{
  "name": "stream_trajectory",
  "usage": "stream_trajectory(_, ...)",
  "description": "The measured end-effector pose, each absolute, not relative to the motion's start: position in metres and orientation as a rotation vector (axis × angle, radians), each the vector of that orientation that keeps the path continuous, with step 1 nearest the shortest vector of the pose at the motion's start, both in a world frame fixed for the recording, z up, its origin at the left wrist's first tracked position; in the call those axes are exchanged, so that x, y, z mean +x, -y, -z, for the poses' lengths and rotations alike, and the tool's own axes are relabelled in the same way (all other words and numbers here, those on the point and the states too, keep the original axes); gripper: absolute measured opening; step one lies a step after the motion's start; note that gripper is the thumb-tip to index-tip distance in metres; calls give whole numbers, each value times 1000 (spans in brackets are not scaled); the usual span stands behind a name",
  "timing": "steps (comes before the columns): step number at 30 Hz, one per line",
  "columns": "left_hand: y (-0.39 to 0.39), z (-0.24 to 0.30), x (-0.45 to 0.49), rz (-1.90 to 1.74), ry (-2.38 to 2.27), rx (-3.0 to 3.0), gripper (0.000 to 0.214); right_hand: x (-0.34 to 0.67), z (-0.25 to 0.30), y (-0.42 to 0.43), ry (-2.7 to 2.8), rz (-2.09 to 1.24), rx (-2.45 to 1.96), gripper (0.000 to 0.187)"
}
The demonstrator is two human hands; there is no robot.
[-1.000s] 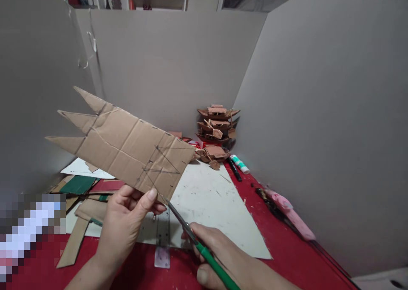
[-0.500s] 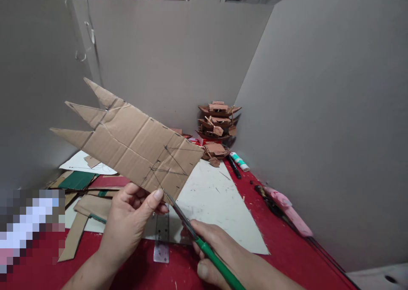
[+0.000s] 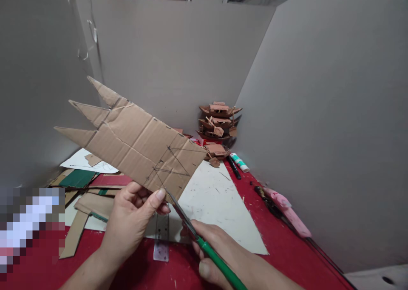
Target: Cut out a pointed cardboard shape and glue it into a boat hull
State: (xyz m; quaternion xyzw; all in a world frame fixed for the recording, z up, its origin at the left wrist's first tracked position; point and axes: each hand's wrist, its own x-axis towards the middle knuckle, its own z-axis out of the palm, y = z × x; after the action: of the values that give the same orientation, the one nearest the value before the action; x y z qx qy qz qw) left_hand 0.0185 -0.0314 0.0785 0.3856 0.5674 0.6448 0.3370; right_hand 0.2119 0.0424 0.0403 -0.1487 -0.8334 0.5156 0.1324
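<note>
Left hand (image 3: 129,226): pinches the lower edge of the cardboard (image 3: 134,143), held tilted above the surface (image 3: 280,243).
Right hand (image 3: 223,256): grips green-handled scissors (image 3: 197,239), blade tips at the cardboard's pencilled corner.
Cardboard: three pointed tabs at the far left end.
Behind: cardboard boats (image 3: 218,126), stacked.

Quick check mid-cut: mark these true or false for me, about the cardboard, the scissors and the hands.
1. The left hand holds the cardboard piece up off the table. True.
2. The scissors in the right hand have a red handle. False: the handle is green.
3. Lines are drawn on the cardboard piece near the scissors' blades. True.
4. The cardboard piece ends in a single point on its far side. False: it ends in three points.
</note>
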Motion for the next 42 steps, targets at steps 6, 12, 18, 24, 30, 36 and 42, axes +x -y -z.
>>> stream_trajectory(6,33,-79,17,-1670,-1473,1032,25,212,-41,-41,2421,-1473,-446,57)
stream_trajectory(12,33,-78,16,-1669,-1457,1051,23,212,-34,-43,2448,-1393,-434,55)
stream_trajectory(18,31,-79,16,-1672,-1453,1052,22,211,-33,-44,2437,-1403,-400,46)
stream_trajectory(24,29,-77,15,-1655,-1436,1054,23,212,-32,-42,2460,-1362,-473,52)
stream_trajectory(30,27,-71,15,-1715,-1361,1003,23,212,-31,-42,2480,-1363,-532,57)
stream_trajectory(36,26,-71,16,-1729,-1329,961,25,211,-29,-42,2445,-1414,-489,59)
stream_trajectory(42,25,-71,16,-1739,-1297,958,23,211,-26,-42,2402,-1472,-459,54)
